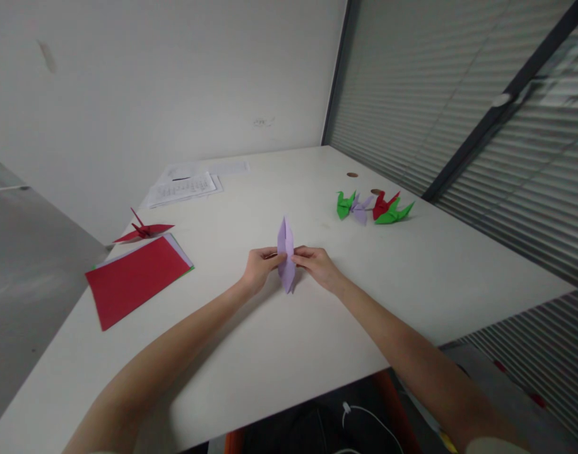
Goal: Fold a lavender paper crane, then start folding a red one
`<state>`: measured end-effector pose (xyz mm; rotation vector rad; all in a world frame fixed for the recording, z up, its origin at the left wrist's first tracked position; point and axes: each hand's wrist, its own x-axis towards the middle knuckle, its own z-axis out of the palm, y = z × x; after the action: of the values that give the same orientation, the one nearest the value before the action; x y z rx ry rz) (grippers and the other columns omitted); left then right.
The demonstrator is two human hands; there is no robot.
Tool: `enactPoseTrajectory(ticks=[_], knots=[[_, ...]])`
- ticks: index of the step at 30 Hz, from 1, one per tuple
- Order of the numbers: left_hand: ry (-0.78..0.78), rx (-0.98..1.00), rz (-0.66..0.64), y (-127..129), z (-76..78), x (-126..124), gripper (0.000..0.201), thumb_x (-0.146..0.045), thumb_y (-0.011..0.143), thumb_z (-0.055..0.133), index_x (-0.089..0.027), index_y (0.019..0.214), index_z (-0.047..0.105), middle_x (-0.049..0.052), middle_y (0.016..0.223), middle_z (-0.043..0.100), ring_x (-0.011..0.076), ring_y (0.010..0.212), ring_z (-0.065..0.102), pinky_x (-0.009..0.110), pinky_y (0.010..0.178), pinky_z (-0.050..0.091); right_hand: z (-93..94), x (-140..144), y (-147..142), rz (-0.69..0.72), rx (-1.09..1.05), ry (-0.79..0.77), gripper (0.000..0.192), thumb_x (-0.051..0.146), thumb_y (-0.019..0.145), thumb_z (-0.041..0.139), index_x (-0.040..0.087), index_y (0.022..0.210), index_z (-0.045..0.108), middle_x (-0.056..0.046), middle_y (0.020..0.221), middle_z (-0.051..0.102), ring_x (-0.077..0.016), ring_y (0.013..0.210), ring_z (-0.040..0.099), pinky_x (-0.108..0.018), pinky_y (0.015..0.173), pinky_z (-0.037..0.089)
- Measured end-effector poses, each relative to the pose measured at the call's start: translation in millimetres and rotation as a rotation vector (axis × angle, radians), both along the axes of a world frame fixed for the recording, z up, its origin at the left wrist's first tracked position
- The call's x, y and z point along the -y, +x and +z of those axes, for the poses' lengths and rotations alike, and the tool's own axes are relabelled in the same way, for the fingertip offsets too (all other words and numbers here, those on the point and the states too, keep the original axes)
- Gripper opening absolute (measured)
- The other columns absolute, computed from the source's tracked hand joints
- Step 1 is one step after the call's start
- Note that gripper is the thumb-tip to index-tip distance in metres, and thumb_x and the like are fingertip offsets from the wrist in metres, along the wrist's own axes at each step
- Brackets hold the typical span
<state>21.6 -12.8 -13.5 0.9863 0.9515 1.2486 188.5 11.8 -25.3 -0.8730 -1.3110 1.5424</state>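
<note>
White table (279, 353): left hand (258, 268) and right hand (319, 265) pinch the lilac fold (285, 252) between them; uneven pressure could skew its crease.

both arms stretched out forward, left hand (260, 267) and right hand (319, 265) meeting in the middle, fingertips pinched together

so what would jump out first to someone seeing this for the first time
Mid-table, the left hand and right hand pinch a narrow lilac folded paper between them. To the left lies a stack of coloured sheets, red on top, with a red paper crane just behind it. A cluster of folded cranes, green, lilac and red, sits to the right by the blinds.
</note>
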Motion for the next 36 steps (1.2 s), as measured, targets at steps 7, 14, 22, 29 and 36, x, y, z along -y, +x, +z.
enactPoseTrajectory(ticks=[7,14,22,29,36], knots=[[0.030,0.033,-0.023,0.3,3.1,-0.1,0.030,-0.034,0.058,0.084,-0.013,0.077,0.076,0.009,0.085,0.073,0.0185,0.076,0.062,0.031,0.072,0.046,1.8,0.9,-0.5,-0.152,0.113,0.254,0.024,0.045,0.061,0.082,0.024,0.071,0.077,-0.006,0.096,0.066,-0.0195,0.093,0.060,-0.035,0.084,0.050],[0.025,0.040,-0.012,1.7,2.7,-0.1,0.026,-0.032,0.057,0.085,-0.014,0.073,0.076,0.007,0.081,0.072,0.0164,0.072,0.060,0.031,0.071,0.044,1.8,1.6,-0.7,-0.164,0.095,0.261,0.025,0.045,0.060,0.081,0.023,0.070,0.076,-0.006,0.092,0.066,-0.0194,0.088,0.061,-0.034,0.080,0.051],[0.001,0.090,0.012,2.2,5.9,-0.4,0.026,-0.029,0.054,0.087,-0.014,0.068,0.071,0.003,0.070,0.068,0.0134,0.067,0.060,0.030,0.074,0.045,2.3,1.5,-2.1,-0.071,-0.073,0.076,0.019,0.035,0.058,0.083,0.021,0.069,0.075,-0.003,0.089,0.067,-0.0164,0.083,0.060,-0.032,0.081,0.047],[-0.060,0.077,-0.091,1.3,7.5,2.0,0.032,-0.031,0.055,0.088,-0.011,0.070,0.069,0.005,0.073,0.069,0.0144,0.069,0.061,0.032,0.076,0.047,3.6,1.0,-1.0,-0.080,-0.116,0.015,0.018,0.030,0.055,0.083,0.020,0.067,0.075,-0.004,0.094,0.070,-0.0164,0.084,0.061,-0.031,0.080,0.046],[-0.036,0.024,-0.056,-0.4,3.8,-1.2,0.036,-0.036,0.053,0.089,-0.011,0.070,0.071,0.005,0.071,0.069,0.0140,0.067,0.060,0.030,0.072,0.045,6.3,1.6,0.3,-0.013,-0.128,-0.066,0.023,0.031,0.054,0.085,0.018,0.070,0.074,-0.002,0.077,0.071,-0.0140,0.073,0.061,-0.031,0.079,0.048]])
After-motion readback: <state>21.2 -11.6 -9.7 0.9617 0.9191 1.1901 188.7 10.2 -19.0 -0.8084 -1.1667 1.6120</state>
